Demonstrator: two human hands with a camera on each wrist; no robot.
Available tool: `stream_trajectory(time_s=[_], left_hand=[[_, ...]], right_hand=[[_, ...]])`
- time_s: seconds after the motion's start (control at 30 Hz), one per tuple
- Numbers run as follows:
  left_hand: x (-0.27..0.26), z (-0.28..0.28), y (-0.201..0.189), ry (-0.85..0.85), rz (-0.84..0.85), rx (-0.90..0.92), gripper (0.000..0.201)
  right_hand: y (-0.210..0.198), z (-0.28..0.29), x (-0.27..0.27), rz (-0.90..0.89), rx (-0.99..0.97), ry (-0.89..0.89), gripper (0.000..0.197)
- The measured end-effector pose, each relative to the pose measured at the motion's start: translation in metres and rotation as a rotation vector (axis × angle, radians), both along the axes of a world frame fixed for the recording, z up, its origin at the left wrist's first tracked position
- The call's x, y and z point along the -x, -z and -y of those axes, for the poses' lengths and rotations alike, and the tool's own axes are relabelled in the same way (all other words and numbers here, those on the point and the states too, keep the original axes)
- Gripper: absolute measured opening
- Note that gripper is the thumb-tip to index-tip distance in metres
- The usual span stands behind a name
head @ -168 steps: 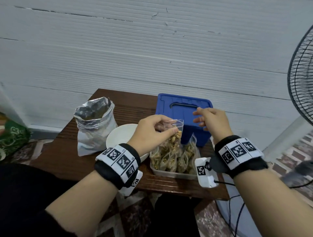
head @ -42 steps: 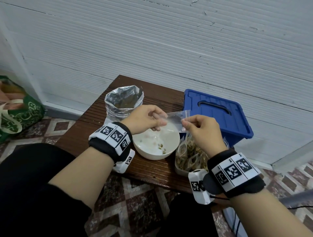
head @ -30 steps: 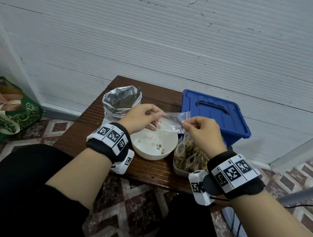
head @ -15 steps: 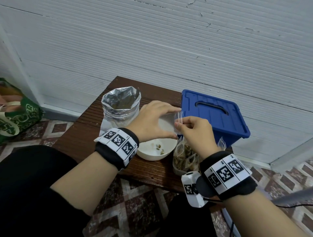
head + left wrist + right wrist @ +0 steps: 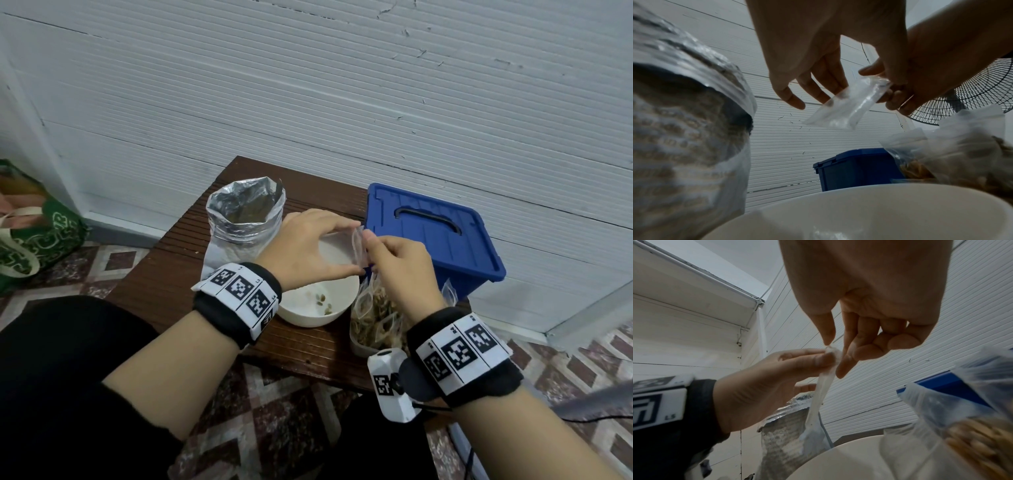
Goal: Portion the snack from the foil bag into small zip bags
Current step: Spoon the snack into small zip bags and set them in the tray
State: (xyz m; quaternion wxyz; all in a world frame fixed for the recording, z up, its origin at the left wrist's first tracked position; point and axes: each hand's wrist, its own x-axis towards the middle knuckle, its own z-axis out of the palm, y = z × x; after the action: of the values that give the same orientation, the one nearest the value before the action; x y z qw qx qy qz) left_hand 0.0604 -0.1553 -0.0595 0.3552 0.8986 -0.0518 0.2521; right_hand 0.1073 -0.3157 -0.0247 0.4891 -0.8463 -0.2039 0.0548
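Clear plastic, an empty small zip bag [image 5: 356, 247] hangs above the white bowl [image 5: 315, 310], held at its mouth by both hands. Right hand [image 5: 402, 270] pinches the top edge between thumb and forefinger, its other fingers curled; left hand [image 5: 308, 251] has thumb and fingertips on the same edge, fingers spread. At 10 o'clock from the bowl stands the open foil bag [image 5: 245, 219]; at 3 o'clock, a tub of filled zip bags [image 5: 375, 318]; at 2 o'clock, a blue lidded box [image 5: 431, 236]. A few snack pieces [image 5: 322, 301] lie in the bowl
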Motion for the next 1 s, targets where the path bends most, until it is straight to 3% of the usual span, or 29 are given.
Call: stream_trajectory(time_s=[0.13,0.37,0.53,0.83,1.0], left_hand=[[0.003,-0.002,-0.002,0.010,0.062,0.088,0.052],[0.006,0.000,-0.005,0.001,0.012,0.126,0.043],[0.008,0.001,-0.007,-0.002,0.018,0.150,0.040],[0.015,-0.003,-0.011,-0.035,0.031,0.134,0.055],[0.032,-0.022,-0.032,-0.111,0.088,0.193,0.047]], right_hand=[[-0.002,0.003,-0.002,-0.042,-0.036,0.032,0.027],[-0.005,0.004,-0.007,0.006,-0.006,0.014,0.004],[-0.005,0.005,-0.008,0.044,0.006,0.026,0.010],[-0.015,-0.004,-0.006,0.102,-0.007,-0.017,0.008],[-0.025,-0.026,-0.001,0.062,-0.155,-0.029,0.012]])
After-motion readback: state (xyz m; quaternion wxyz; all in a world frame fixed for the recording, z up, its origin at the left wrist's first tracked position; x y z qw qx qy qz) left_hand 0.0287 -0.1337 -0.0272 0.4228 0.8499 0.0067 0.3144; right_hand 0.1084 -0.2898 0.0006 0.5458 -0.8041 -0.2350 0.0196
